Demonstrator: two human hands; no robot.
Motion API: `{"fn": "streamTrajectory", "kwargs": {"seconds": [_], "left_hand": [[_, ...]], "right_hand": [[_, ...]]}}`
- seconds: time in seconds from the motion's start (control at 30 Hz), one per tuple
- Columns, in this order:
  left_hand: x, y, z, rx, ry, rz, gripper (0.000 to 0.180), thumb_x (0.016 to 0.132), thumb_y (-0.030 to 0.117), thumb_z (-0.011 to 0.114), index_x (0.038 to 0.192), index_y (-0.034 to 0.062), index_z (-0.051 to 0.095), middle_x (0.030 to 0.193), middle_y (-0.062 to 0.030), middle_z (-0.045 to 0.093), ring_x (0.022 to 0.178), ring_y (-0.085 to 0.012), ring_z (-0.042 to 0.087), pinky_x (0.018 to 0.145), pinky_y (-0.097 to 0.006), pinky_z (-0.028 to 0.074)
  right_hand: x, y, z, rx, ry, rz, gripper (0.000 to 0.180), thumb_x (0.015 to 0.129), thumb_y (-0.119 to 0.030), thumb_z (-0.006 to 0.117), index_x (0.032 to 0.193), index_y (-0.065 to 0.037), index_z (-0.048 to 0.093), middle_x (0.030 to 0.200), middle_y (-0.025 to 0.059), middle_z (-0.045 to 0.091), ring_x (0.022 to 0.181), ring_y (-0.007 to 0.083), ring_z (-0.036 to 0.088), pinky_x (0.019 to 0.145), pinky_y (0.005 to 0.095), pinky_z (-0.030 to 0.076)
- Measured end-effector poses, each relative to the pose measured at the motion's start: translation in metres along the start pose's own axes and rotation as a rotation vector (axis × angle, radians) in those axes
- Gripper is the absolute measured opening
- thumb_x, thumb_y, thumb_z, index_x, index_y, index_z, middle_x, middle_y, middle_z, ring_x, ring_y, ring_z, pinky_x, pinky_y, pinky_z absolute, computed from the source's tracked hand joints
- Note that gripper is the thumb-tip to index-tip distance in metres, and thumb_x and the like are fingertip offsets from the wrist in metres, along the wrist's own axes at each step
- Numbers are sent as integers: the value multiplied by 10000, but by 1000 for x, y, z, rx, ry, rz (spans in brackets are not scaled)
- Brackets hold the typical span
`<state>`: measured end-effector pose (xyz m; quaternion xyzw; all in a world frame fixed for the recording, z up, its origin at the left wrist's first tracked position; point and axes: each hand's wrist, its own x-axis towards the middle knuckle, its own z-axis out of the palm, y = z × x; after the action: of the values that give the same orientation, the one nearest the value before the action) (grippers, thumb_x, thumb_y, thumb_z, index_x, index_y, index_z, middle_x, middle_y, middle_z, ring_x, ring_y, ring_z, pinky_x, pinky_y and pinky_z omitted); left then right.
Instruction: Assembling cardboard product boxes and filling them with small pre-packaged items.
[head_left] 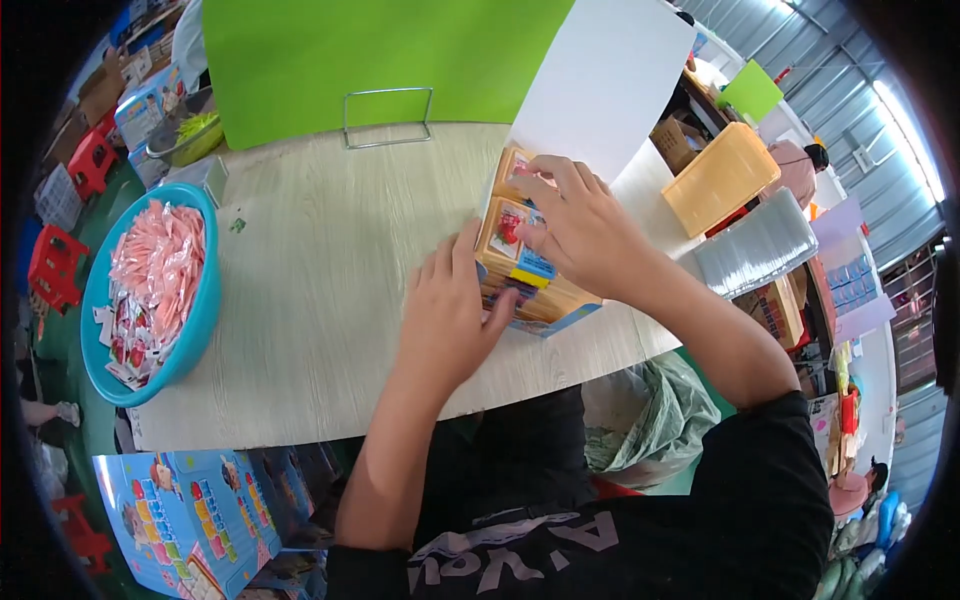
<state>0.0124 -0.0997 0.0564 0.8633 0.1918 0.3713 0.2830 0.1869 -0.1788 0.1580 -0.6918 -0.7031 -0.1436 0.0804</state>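
A: So where could a hand get through?
B: Table (310, 270) between basin (195, 335) and left hand (440, 310) was wide open. Far side, the wire stand (388, 91) and green board (380, 60) blocked it.
A: And on the right?
B: Tighter lol. White board (600, 75) stood just behind the box (550, 328), right hand (582, 230) blocked from above.

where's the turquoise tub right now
In the head view, the turquoise tub is on the left, at the left edge of the table, well left of the left hand, holding pink packets.
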Motion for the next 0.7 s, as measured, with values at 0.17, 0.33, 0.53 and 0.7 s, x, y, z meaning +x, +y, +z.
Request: {"fn": "streamTrajectory", "kwargs": {"seconds": [0.17,0.33,0.53,0.7], "left_hand": [[-29,20,4,-27,11,-9,804,829,212,750,1463,-74,346,1338,-284,502,1179,-442,533,1006,-486,435],[-38,29,2,-109,-28,-31,744,839,222,735,1444,-55,402,1332,-279,508,1175,-429,541,991,-484,445],[-27,11,-5,-273,-55,-39,640,902,312,674,1394,-32,451,1334,-271,508,1209,-431,523,1011,-491,409],[-16,14,-4,-305,-48,-7,711,918,385,655,1427,-51,416,1417,-287,442,1283,-455,465,1054,-514,371]], "right_hand": [[10,14,7,91,-93,69,565,985,-282,558,1471,-42,399,1455,211,421,1357,424,411,1134,484,333],[6,13,17,72,-271,11,640,1007,-301,476,1531,15,290,1587,208,268,1474,379,275,1205,461,214],[5,18,22,79,-329,-4,681,1000,-310,457,1566,0,239,1623,213,201,1505,383,202,1223,482,159],[7,16,20,81,-335,12,687,1009,-341,444,1565,5,236,1622,225,197,1506,387,198,1223,485,157]]}}
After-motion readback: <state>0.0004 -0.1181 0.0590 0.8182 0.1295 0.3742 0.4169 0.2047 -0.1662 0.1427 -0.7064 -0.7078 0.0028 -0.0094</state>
